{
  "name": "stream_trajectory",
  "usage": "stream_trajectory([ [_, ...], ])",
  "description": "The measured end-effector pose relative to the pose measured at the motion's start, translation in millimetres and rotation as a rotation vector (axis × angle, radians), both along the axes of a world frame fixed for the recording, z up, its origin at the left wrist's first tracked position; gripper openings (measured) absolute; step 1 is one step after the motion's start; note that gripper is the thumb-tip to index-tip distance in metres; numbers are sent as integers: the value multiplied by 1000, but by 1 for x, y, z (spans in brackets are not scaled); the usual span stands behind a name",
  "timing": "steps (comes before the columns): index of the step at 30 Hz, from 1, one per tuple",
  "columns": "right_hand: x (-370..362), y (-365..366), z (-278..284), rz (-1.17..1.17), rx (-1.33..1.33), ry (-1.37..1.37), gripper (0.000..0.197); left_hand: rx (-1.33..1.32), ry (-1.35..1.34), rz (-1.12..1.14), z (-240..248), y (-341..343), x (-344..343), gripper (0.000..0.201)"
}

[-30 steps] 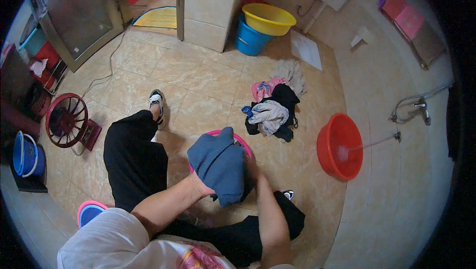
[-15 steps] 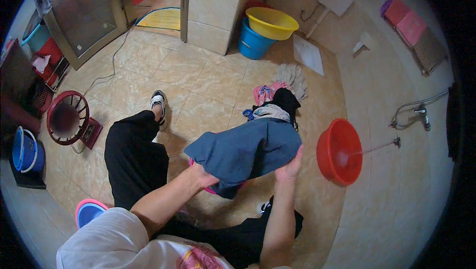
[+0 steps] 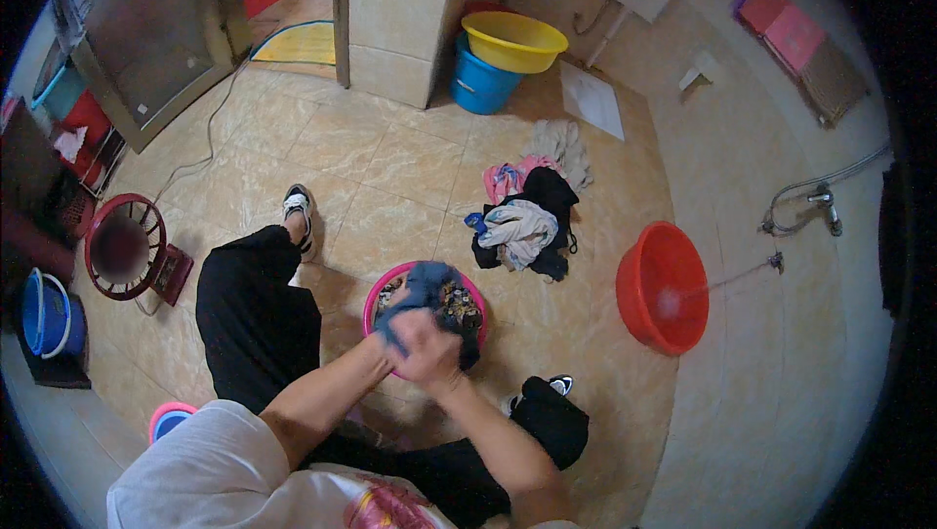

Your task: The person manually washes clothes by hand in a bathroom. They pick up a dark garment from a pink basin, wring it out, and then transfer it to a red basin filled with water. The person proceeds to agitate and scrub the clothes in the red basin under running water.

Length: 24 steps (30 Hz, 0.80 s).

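head: blue cloth (image 3: 430, 280), stretched wide half a second ago, now bunched above the pink-rimmed basin (image 3: 369, 310). my left hand (image 3: 388, 350) and right hand (image 3: 429, 351) are together, clamped on it; so it's gathered, not spread. clothes pile (image 3: 522, 226): beyond basin, rightward.

A white shirt (image 3: 200, 470) with a loose short sleeve (image 3: 210, 436) carries a pinkish-red print (image 3: 390, 508) on its front. Beyond the shirt are the bare left hand (image 3: 396, 312) and right hand (image 3: 427, 346), wide black trousers (image 3: 249, 329) and, farthest from it, a black-and-white shoe (image 3: 297, 205) below a bare ankle (image 3: 294, 227).
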State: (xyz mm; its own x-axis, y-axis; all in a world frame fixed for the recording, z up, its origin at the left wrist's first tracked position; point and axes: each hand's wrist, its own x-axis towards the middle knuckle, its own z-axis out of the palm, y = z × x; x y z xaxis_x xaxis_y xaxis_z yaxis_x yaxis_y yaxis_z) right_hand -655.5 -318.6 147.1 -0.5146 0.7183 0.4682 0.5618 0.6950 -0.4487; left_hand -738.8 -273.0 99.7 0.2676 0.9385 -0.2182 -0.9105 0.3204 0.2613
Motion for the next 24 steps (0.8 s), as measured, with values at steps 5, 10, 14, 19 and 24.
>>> stream_trajectory([
  [5, 12, 56, 42, -484, -201, 543, 51, -361, 163, -100, 60, -18, -3, 32],
  [10, -17, -8, 46, -33, 76, 20, 26, -228, 228, 88, 74, -28, -20, 41],
  [14, 7, 47, 25, -378, 36, 39, 21, -475, 242, -62, 47, -21, -6, 30],
  [19, -4, 8, 35, -101, -25, 195, 17, -8, 573, 118, 25, -17, -12, 18],
  [24, -4, 9, 49, -168, -37, 104, 13, -59, 904, 102, 29, -28, -9, 23],
])
